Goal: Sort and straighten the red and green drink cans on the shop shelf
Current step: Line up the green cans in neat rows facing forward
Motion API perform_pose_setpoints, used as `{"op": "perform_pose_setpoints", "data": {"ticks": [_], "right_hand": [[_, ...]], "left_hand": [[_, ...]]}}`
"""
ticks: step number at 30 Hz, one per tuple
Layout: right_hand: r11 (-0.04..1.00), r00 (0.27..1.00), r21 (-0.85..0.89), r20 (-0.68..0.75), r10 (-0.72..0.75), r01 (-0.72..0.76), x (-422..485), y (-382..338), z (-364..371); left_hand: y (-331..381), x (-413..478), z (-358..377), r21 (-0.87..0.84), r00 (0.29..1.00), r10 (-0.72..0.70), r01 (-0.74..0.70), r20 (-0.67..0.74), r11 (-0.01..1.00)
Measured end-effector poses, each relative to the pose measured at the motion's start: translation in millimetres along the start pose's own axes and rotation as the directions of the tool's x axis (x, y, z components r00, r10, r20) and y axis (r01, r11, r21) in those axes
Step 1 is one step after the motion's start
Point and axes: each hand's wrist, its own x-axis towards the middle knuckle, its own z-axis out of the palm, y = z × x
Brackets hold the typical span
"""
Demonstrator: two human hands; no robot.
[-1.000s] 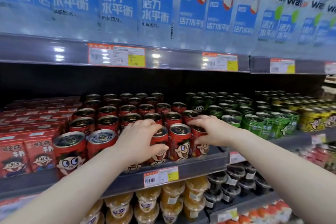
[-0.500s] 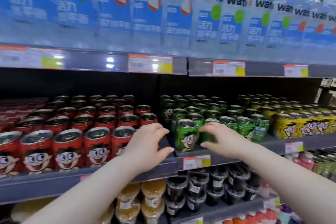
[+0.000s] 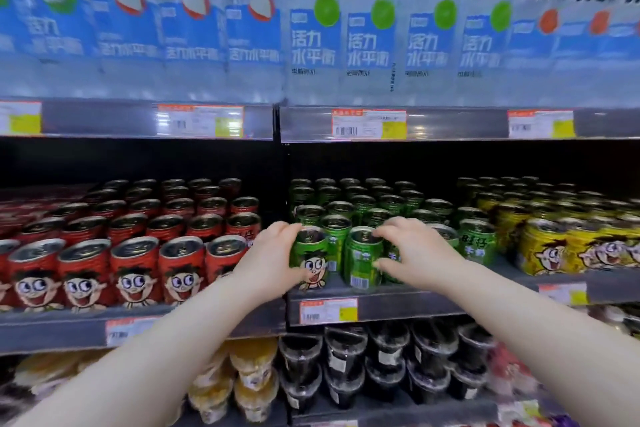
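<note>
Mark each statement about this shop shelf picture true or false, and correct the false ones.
1. Both hands are on green cans. True: the left hand holds the green can with the cartoon face, and the right hand the green can showing its barcode.
2. The red cans stand right of the green ones. False: they stand to the left.
3. The yellow cans are at the far right. True.
4. The shelf above holds cans. False: it holds water bottles.
</note>
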Motion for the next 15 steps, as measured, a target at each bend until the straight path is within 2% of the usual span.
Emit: {"op": "perform_pose_setpoints", "data": {"ticks": [4, 8, 12, 15], "right_hand": [[0.997, 0.999, -0.062, 0.006, -0.038, 0.038, 25, -3, 5], [0.994, 0.995, -0.108, 0.099, -0.003, 0.014, 42, -3, 12], [1.000, 0.991, -0.012, 0.131, -0.008, 0.010, 52, 3, 19], [0.999, 0.989, 0.043, 0.143, -0.029, 0.023, 57, 8, 23]], "left_hand": [[-2, 21, -3, -0.053, 0.999, -0.040, 0.041, 0.032, 0.998], [-3, 40, 3, -0.158, 0.997, -0.039, 0.049, 0.065, 0.986], [-10, 50, 24, -0.178, 0.992, -0.007, 0.029, 0.124, 0.984], [-19, 54, 39, -0.200, 0.996, 0.015, 0.002, 0.084, 0.980]]}}
